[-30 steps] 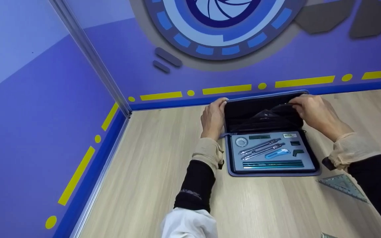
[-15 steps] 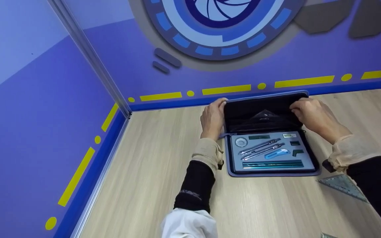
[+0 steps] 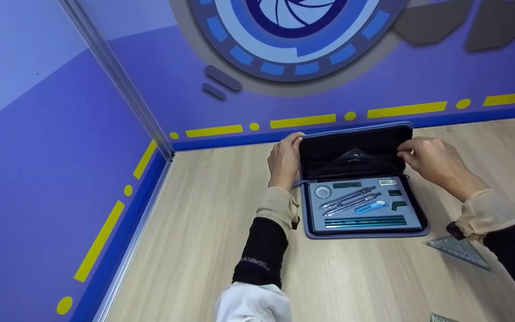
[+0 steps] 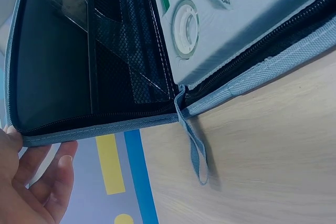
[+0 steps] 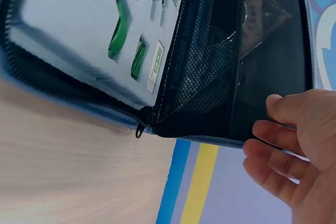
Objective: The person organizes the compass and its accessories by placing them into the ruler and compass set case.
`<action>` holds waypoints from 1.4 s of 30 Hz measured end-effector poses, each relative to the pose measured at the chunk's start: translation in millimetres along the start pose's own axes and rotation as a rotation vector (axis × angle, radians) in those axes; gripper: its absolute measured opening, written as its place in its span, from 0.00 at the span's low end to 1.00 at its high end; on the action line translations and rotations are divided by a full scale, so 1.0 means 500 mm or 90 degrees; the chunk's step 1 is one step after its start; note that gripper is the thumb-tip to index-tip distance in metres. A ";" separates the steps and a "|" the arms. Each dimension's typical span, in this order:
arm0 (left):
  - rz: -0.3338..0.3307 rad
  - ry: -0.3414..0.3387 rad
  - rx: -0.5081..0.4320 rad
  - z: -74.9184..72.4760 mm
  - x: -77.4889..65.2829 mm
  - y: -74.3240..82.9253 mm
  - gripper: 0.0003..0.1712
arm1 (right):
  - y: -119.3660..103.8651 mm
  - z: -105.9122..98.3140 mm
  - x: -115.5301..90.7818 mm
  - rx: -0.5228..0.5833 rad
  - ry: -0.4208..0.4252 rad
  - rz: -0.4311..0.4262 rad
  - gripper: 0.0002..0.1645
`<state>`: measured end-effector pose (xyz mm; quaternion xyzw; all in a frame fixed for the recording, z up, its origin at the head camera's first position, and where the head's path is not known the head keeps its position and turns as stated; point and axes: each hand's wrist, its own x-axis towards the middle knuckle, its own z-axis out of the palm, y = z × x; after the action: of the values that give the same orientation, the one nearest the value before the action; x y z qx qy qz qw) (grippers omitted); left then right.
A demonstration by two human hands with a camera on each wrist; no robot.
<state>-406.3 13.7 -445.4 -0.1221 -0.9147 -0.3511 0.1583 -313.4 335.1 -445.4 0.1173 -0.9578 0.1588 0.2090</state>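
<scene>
A zip-up drawing set case lies open, its black lid (image 3: pixel 373 141) tilted up towards the back wall. My left hand (image 3: pixel 284 161) grips the lid's upper left corner, thumb on the edge and fingers behind it. My right hand (image 3: pixel 441 163) is at the lid's right edge, fingers loosely bent with nothing between them. A clear set square (image 5: pixel 262 19) sticks up from the mesh pocket (image 5: pixel 205 77) in the lid; a clear curved edge shows beside it. In the grey tray (image 3: pixel 320 223) lie compasses (image 3: pixel 349 201), a blue cutter (image 3: pixel 371 207), pencils (image 3: pixel 365 222), an eraser (image 3: pixel 387 182) and a white ring-shaped roll (image 4: pixel 185 29).
Right of the case, under my right forearm, another clear set square (image 3: pixel 458 252) lies on the wooden table (image 3: pixel 351 277). Part of a clear scaled piece (image 3: pixel 441 318) shows at the bottom edge. Purple panels (image 3: pixel 221 112) border the table at back and left. A zipper strap (image 4: pixel 195 145) hangs at the hinge.
My right hand has released a clear curved piece into the mesh pocket and drawn right to the lid's edge. My left hand has kept its grip on the lid corner.
</scene>
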 end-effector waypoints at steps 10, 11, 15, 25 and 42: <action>-0.001 0.002 -0.004 0.002 0.000 0.001 0.16 | -0.010 -0.042 -0.099 -0.003 -0.063 0.018 0.07; -0.002 0.001 -0.006 0.002 0.000 0.001 0.16 | -0.011 -0.044 -0.111 -0.001 -0.081 0.027 0.08; -0.002 -0.003 -0.006 0.001 0.001 -0.001 0.16 | -0.016 -0.044 -0.155 0.023 -0.145 0.062 0.13; -0.014 -0.008 -0.013 -0.001 -0.001 0.001 0.16 | -0.017 -0.046 -0.243 0.055 -0.239 0.138 0.24; -0.019 -0.008 -0.013 0.000 -0.005 0.004 0.17 | 0.003 -0.041 -0.331 0.000 -0.328 0.222 0.53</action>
<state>-403.5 14.7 -445.2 -0.1120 -0.9139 -0.3618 0.1462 -159.8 369.8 -500.7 -0.0120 -0.9849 0.1573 -0.0710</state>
